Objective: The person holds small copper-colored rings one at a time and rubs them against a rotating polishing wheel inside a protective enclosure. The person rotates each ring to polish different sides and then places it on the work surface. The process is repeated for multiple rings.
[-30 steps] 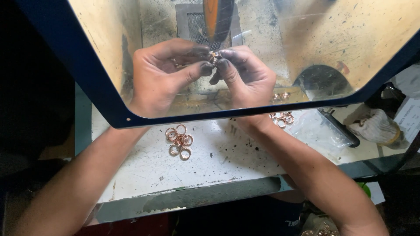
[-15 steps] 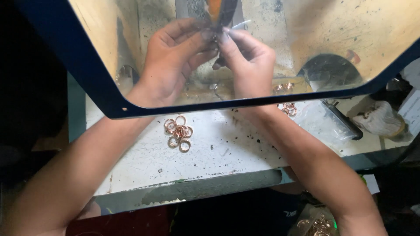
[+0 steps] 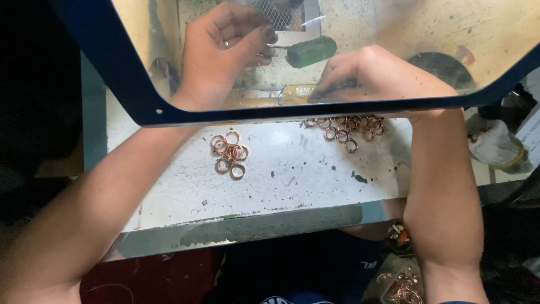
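A white, paint-chipped table [image 3: 292, 174] with dark specks sits under a clear shield [image 3: 140, 95] framed in blue, in dim surroundings. Behind the shield, the left hand [image 3: 222, 53] pinches a thin metal rod [image 3: 277, 46] tipped with a green block [image 3: 311, 51], grip narrow and closed on it. The right hand [image 3: 374, 73] curls low over the table; its grip I cannot tell. Two clusters of round copper rings lie flat: one [image 3: 229, 154] near the left forearm, another [image 3: 346, 126] just under the shield's edge.

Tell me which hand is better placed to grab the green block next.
Right hand: it is empty and lies just below the green block. The left hand is pinching a small ring.
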